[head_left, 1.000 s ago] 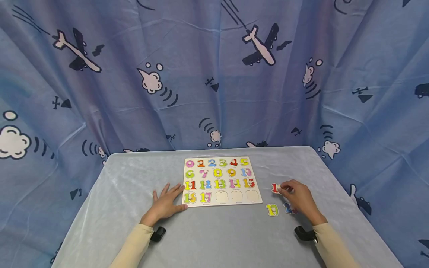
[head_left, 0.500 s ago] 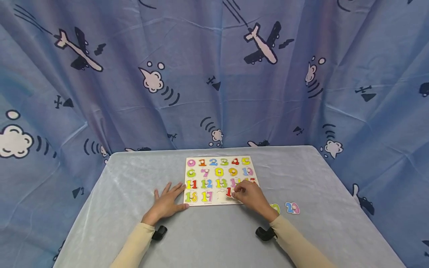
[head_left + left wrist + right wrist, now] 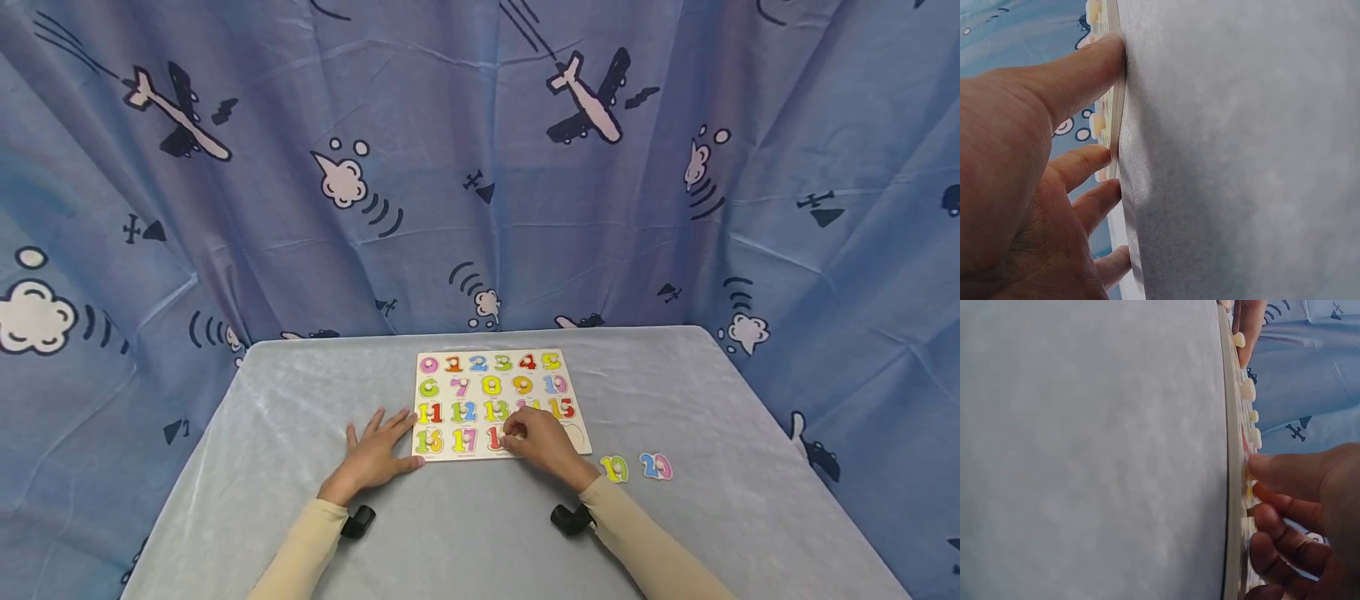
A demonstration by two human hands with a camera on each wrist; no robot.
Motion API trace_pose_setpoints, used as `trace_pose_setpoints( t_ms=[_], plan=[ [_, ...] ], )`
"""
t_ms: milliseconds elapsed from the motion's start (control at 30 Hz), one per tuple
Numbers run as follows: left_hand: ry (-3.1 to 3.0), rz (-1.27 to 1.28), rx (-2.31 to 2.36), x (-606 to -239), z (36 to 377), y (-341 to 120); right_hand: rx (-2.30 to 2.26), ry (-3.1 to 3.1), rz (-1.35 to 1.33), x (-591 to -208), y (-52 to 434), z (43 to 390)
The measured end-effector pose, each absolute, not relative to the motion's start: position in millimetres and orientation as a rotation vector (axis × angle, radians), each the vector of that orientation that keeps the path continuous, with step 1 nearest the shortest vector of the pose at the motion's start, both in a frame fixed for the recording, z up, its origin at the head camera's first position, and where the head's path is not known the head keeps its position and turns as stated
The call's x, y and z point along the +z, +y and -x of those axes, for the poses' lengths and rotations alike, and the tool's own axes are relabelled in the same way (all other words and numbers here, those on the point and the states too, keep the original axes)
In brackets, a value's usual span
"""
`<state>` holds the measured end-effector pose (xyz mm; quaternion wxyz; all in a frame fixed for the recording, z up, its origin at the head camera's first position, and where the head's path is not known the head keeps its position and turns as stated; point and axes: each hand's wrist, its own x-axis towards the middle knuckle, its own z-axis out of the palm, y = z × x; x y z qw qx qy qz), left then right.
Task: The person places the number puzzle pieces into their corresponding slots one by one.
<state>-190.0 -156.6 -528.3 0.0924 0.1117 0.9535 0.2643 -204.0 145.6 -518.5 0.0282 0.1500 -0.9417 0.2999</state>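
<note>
A wooden number puzzle board (image 3: 480, 455) lies on the table, with knobbed number pieces in its rows. My right hand (image 3: 546, 440) pinches a red number piece (image 3: 493, 438) over the bottom row, just right of the 17 piece (image 3: 464, 440). In the right wrist view, thumb and fingers of the right hand (image 3: 1297, 506) close on that piece at the board's surface; its second digit is hidden. My left hand (image 3: 372, 458) lies spread at the board's left edge, fingertips and thumb touching it. In the left wrist view the left hand's thumb (image 3: 1085, 72) rests against the board's side.
A yellow-green 19 piece (image 3: 614, 469) and a blue and pink 20 piece (image 3: 656, 467) lie on the grey tablecloth (image 3: 450, 533) right of the board. A blue curtain (image 3: 420, 250) with printed airplanes hangs behind the table.
My right hand has picked the red piece up from the table at the right and carried it left to the board's bottom row. The left hand stays at the board's edge.
</note>
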Motion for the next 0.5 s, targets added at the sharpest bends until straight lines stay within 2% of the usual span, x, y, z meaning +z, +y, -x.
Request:
trace_pose_setpoints(
  t_ms=[500],
  plan=[
    [2.834,-0.338,0.788,-527.1,189.5,-156.1,0.713,-2.922,-0.507,-522.3,144.4,202.5]
  ],
)
